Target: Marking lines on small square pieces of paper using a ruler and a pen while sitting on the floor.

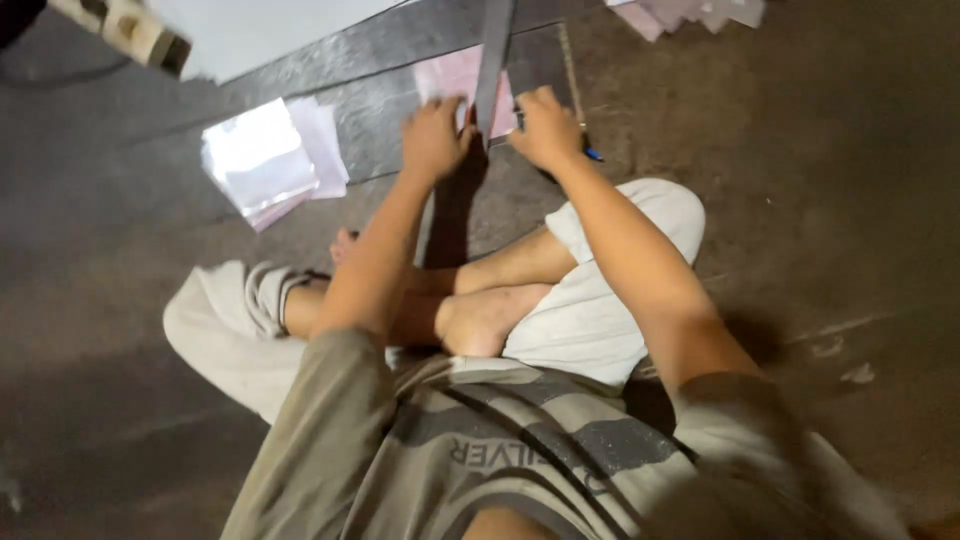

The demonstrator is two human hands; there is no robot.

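I sit cross-legged on a concrete floor. A long grey metal ruler [493,55] lies over a pink sheet of paper [447,78] on a dark board [380,110]. My left hand [433,138] presses flat on the paper just left of the ruler. To the ruler's right, my right hand [548,127] is closed around a blue pen [592,154], whose tip end pokes out past the hand.
A stack of white and pale pink sheets [268,160] lies on the floor to the left. More pale sheets [690,14] sit at the top right. A large white sheet [260,30] covers the board's far end. My folded legs [480,300] take up the middle.
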